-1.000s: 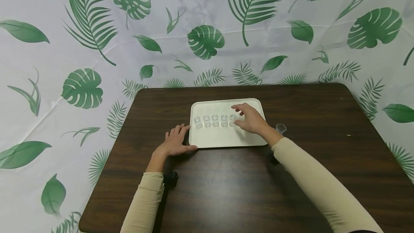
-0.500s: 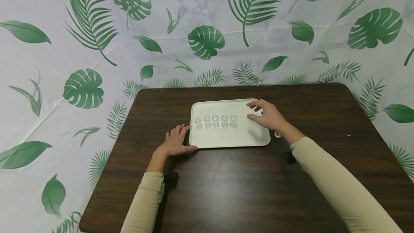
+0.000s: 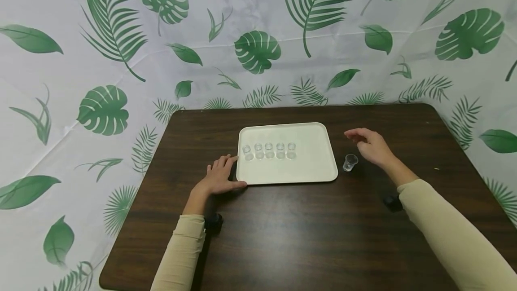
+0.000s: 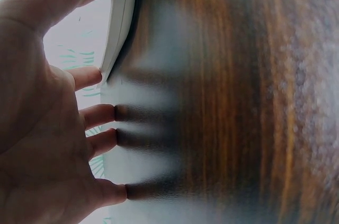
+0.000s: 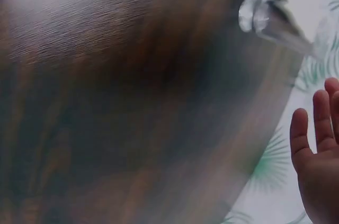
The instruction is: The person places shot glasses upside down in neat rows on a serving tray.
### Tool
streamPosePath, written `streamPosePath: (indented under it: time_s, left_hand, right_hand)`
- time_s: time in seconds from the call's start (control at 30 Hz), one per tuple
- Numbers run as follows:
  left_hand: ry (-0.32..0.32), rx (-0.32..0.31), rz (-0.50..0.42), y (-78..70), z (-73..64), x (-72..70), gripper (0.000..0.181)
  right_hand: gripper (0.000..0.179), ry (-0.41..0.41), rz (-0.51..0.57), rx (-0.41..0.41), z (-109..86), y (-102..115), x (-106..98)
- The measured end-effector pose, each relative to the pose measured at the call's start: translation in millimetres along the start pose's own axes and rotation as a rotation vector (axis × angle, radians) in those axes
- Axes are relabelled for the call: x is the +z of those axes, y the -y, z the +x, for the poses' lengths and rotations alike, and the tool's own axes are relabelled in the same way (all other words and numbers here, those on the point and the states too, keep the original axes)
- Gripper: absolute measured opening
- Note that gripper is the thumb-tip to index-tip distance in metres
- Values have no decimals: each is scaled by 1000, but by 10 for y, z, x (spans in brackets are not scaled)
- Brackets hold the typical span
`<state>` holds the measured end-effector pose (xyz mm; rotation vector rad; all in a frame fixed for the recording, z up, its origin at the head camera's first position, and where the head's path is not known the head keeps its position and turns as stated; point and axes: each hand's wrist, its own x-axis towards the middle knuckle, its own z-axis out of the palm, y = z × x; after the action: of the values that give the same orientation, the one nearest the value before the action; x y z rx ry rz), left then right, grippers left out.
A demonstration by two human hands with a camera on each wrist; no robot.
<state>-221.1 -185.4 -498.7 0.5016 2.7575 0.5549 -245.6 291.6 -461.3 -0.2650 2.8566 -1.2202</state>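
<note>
Several small clear glasses [image 3: 269,151] stand in a row on a cream tray [image 3: 308,172], over its left and middle part. One more clear shot glass [image 3: 350,162] stands on the table just off the tray's right side. My left hand [image 3: 219,177] lies spread at the tray's left edge; in the left wrist view its thumb and index finger touch the rim and the other fingertips rest on the table. My right hand [image 3: 373,148] hovers to the right of the lone glass, fingers loosely bent and holding nothing. The right wrist view shows that hand apart from the glass [image 5: 270,20].
Everything sits on a dark wooden table [image 3: 282,228] with rounded corners. Behind it hangs a white cloth [image 3: 218,57] printed with green leaves. A tiny yellowish speck [image 3: 436,169] lies toward the table's right side.
My right hand has moved right, from beside the end of the glass row, off the tray and past the lone glass, which now shows fully. The left hand and tray have stayed put.
</note>
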Motion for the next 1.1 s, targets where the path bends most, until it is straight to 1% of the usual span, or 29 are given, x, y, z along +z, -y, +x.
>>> streamPosePath:
  time_s: [0.1,0.23,0.4,0.5,0.63,0.9,1.1]
  left_hand:
    - [9,-11,3,-4,6,4,96]
    - [7,-11,1,-7,11,6,96]
    - [1,-9,6,4,19,17,96]
    - [1,-9,4,9,18,24,96]
    - [2,-14,0,4,8,23,96]
    - [-6,-10,-4,-5,-7,24,95]
    - [-7,-13,-4,-3,-3,26,95]
  right_hand:
    - [53,53,-21,-1,-71,-127,-19]
    - [59,134,-42,-4,-157,-259,-40]
    - [56,198,-39,-8,-230,-387,-15]
    - [51,206,-13,-4,-242,-418,20]
    - [50,203,4,1,-250,-409,66]
    - [55,204,2,33,-287,-379,119]
    - [51,177,-7,40,-309,-405,140]
